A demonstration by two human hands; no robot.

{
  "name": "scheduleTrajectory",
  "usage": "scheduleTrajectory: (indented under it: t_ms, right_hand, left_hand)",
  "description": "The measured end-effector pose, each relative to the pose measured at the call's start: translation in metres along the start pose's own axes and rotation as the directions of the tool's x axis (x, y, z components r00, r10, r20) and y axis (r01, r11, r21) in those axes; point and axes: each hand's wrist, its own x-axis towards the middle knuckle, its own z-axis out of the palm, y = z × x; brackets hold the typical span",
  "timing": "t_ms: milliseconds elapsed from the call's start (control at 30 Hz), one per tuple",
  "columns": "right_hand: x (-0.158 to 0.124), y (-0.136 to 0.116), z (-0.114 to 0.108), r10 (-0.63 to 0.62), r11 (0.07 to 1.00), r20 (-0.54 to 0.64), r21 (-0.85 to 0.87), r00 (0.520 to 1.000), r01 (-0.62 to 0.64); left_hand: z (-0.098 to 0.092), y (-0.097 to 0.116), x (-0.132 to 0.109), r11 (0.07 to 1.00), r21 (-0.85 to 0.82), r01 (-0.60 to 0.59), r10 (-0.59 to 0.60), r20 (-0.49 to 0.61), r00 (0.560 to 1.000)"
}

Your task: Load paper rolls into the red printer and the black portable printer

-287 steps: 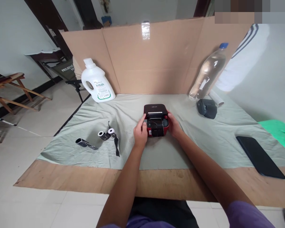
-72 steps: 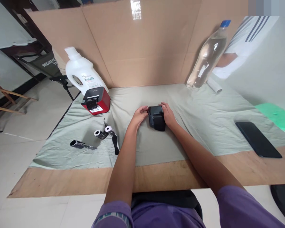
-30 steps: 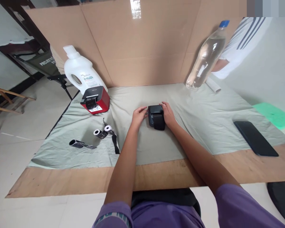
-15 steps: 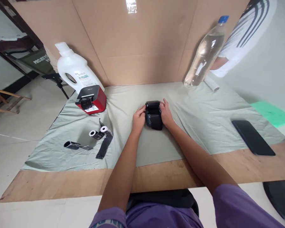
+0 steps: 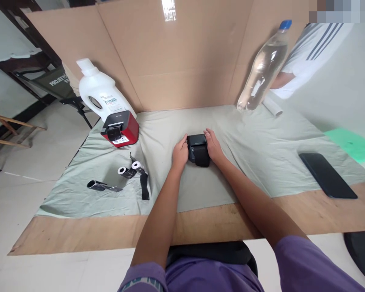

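Observation:
Between my hands on the cloth rests a small black label printer, with a wide black strip hanging out over its front. Its lid looks closed down. My left hand grips the printer's left side, thumb near the top edge. Against the right side, my right hand presses with its fingers along the edge. Parts of both hands' fingertips are hidden behind the casing. To the left lie two small paper rolls with white cores and dark strips, plus a loose curled black strip.
A red and black printer stands before a white detergent jug. At the back right are a water bottle and a white tube. A phone lies right. Cardboard walls the back; a person's arm shows behind it.
The printer's lid has swung down from raised to closed, with both hands still at its sides. The whole view has shifted slightly, and a strip by the rolls lies differently.

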Motion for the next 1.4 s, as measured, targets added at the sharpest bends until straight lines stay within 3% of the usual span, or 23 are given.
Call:
scheduleTrajectory:
  t_ms: [233,467,633,767,900,1100,1233,1400]
  right_hand:
    - [0.001,0.002,0.0,0.007,0.999,-0.006,-0.036,1.0,-0.007]
    - [0.001,0.004,-0.001,-0.014,0.999,-0.026,-0.052,1.0,0.012]
    - [0.001,0.004,-0.001,-0.039,0.999,-0.022,-0.039,0.999,0.038]
    - [0.004,0.006,-0.002,-0.15,0.987,0.003,-0.056,0.989,0.15]
    - [0.008,0.01,-0.003,-0.176,0.98,0.003,-0.099,0.984,0.176]
    - [0.008,0.01,-0.003,-0.18,0.978,-0.002,-0.108,0.984,0.179]
    - [0.008,0.005,-0.005,-0.155,0.979,-0.005,-0.133,0.988,0.153]
    - [0.022,-0.009,-0.017,-0.065,0.969,0.103,-0.231,0.993,0.087]
  left_hand:
    - [0.001,-0.007,-0.002,0.993,-0.117,0.001,-0.017,-0.139,0.99]
    - [0.001,-0.012,0.002,0.98,-0.194,-0.05,0.042,-0.042,0.998]
    - [0.002,-0.009,0.004,0.997,-0.031,-0.071,0.071,0.017,0.997]
    - [0.001,-0.002,0.003,0.987,0.14,-0.075,0.065,0.071,0.995]
    - [0.001,0.005,-0.001,0.974,0.212,-0.083,0.066,0.088,0.994]
    - [0.002,0.009,-0.003,0.968,0.243,-0.061,0.043,0.082,0.996]
    - [0.004,0.008,-0.001,0.984,0.175,-0.028,0.021,0.042,0.999]
    - [0.006,0.007,-0.001,0.988,0.152,-0.022,0.019,0.025,1.0]
